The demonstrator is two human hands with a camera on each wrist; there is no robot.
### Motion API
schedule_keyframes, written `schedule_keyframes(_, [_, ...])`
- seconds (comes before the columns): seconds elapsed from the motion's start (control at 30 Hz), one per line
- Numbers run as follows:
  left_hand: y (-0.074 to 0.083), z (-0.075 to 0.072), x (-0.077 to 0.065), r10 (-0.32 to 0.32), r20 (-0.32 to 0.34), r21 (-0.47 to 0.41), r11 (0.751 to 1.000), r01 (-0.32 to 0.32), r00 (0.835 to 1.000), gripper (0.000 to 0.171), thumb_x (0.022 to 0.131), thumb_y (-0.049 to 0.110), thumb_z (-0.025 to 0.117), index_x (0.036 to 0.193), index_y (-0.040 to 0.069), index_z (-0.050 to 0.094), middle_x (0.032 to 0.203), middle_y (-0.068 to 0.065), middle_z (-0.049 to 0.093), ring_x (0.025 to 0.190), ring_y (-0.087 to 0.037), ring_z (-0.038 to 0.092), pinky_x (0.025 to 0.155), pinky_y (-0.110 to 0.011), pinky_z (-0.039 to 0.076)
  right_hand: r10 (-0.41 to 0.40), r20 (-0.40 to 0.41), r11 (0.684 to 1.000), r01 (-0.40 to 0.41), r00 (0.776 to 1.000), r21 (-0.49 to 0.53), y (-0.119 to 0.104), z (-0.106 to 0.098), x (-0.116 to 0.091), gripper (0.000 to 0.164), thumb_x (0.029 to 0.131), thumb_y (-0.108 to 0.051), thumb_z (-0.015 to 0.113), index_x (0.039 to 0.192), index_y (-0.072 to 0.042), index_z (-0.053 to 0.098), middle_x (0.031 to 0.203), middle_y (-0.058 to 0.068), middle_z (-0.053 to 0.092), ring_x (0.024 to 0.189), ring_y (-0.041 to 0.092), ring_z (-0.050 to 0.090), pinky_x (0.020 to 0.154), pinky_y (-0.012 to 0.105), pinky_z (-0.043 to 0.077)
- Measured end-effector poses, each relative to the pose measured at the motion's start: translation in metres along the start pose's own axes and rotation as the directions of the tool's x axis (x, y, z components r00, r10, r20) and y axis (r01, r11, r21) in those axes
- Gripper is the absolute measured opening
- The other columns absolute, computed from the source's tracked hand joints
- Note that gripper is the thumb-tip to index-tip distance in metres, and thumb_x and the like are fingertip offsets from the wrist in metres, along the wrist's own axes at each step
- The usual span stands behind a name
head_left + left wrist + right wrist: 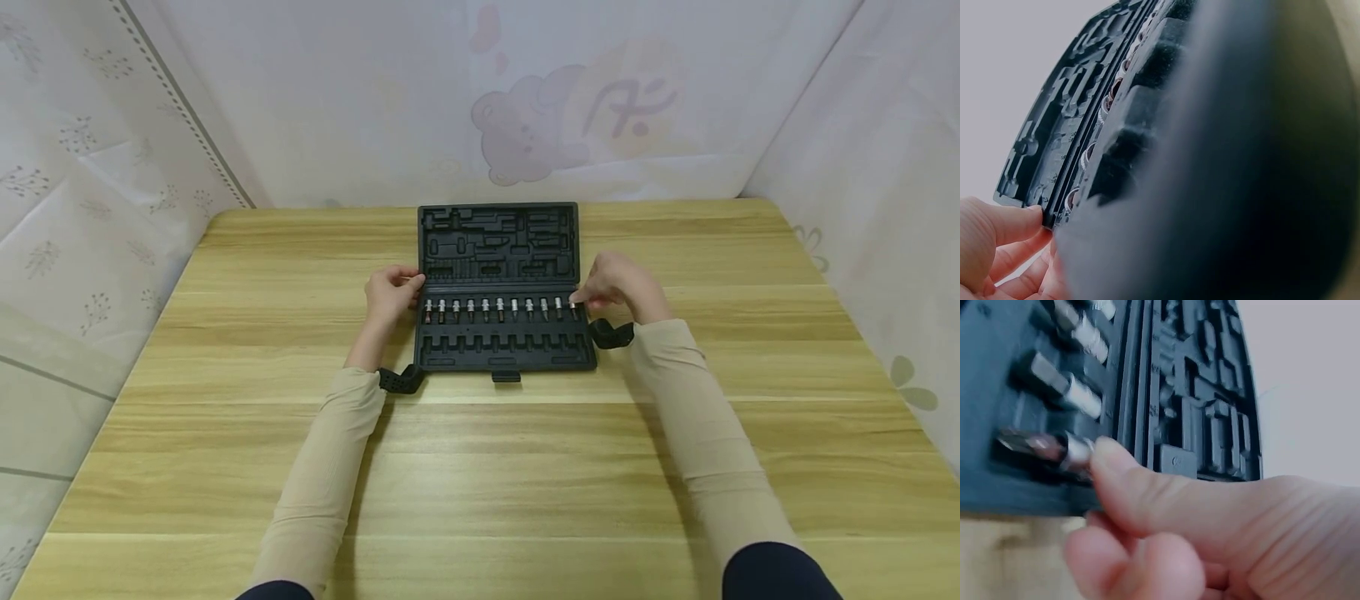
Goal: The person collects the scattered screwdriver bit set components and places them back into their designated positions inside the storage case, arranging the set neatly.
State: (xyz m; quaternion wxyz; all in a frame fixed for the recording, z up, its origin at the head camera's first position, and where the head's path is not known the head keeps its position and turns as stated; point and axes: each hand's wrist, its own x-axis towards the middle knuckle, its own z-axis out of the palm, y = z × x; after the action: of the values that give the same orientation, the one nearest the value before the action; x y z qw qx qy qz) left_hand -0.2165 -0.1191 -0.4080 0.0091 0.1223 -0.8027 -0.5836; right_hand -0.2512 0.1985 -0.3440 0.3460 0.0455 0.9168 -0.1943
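Note:
A black plastic tool case (pixel 461 365) lies opened flat on the table, with a row of several silver bit sockets (pixel 500 310) in its near half. My left hand (pixel 390 293) pinches the case's left edge near the hinge, thumb above and fingers below in the left wrist view. At the row's right end, my right hand (pixel 621 285) holds the last bit socket (pixel 1075 452), which has a cross-shaped tip and lies in its slot. The right thumb (pixel 1124 481) covers its socket end. Part of the right index finger's contact is hidden.
The far half of the case, the lid (pixel 498 208), has moulded hollows. A latch (pixel 506 377) juts from the near edge. Black wrist mounts (pixel 401 380) sit close by the case's sides. The wooden table (pixel 495 483) meets patterned cloth (pixel 360 108) at the back.

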Motion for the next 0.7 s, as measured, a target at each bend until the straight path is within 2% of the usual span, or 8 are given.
schedule_keyframes(0.1, [0.0, 0.0, 0.0, -0.002, -0.004, 0.002, 1.0, 0.002, 1.0, 0.019, 0.09, 0.011, 0.064, 0.102, -0.003, 0.067, 0.086, -0.016, 0.065, 0.056, -0.009, 0.056, 0.054, -0.021, 0.05, 0.049, 0.055, 0.997, -0.046, 0.997, -0.062, -0.007, -0.005, 0.005, 0.03, 0.087, -0.027, 0.068, 0.077, 0.001, 0.068, 0.047, -0.005, 0.051, 0.039, 0.004, 0.037, 0.046, 0.02, 0.032])
schedule_keyframes(0.2, [0.0, 0.001, 0.0, -0.004, -0.006, 0.0, 1.0, 0.004, 1.0, 0.019, 0.089, 0.011, 0.064, 0.101, -0.003, 0.067, 0.086, -0.016, 0.065, 0.056, -0.009, 0.056, 0.055, -0.022, 0.051, 0.084, 0.088, 0.994, -0.077, 0.993, -0.081, -0.014, -0.01, 0.008, 0.033, 0.087, -0.025, 0.069, 0.093, 0.007, 0.066, 0.049, -0.005, 0.054, 0.039, 0.002, 0.041, 0.044, 0.017, 0.034])
schedule_keyframes(0.27, [0.0, 0.002, 0.001, -0.004, -0.007, 0.0, 1.0, 0.004, 1.0, 0.018, 0.089, 0.01, 0.064, 0.101, -0.003, 0.067, 0.087, -0.017, 0.065, 0.056, -0.01, 0.056, 0.056, -0.023, 0.051, 0.092, 0.107, 0.993, -0.082, 0.99, -0.09, -0.016, -0.012, 0.009, 0.037, 0.086, -0.025, 0.069, 0.099, 0.01, 0.064, 0.051, -0.004, 0.056, 0.039, 0.001, 0.042, 0.042, 0.015, 0.034])
schedule_keyframes(0.5, [0.0, 0.001, 0.001, 0.0, -0.004, 0.006, 1.0, 0.0, 1.0, 0.019, 0.09, 0.011, 0.064, 0.102, -0.002, 0.067, 0.089, -0.017, 0.066, 0.056, -0.009, 0.056, 0.056, -0.023, 0.051, 0.07, 0.112, 0.982, -0.048, 0.991, -0.183, -0.016, -0.013, 0.013, 0.032, 0.085, -0.03, 0.07, 0.083, 0.002, 0.07, 0.051, -0.005, 0.058, 0.037, 0.001, 0.038, 0.04, 0.015, 0.034])
schedule_keyframes(0.7, [-0.002, 0.002, 0.002, 0.021, -0.012, 0.013, 1.0, -0.021, 1.0, 0.018, 0.089, 0.01, 0.064, 0.101, -0.003, 0.067, 0.086, -0.017, 0.065, 0.055, -0.009, 0.055, 0.053, -0.02, 0.049, 0.044, 0.119, 0.983, -0.022, 0.992, -0.18, -0.013, -0.012, 0.016, 0.032, 0.087, -0.032, 0.068, 0.079, -0.001, 0.072, 0.05, -0.005, 0.057, 0.036, 0.002, 0.033, 0.04, 0.016, 0.032])
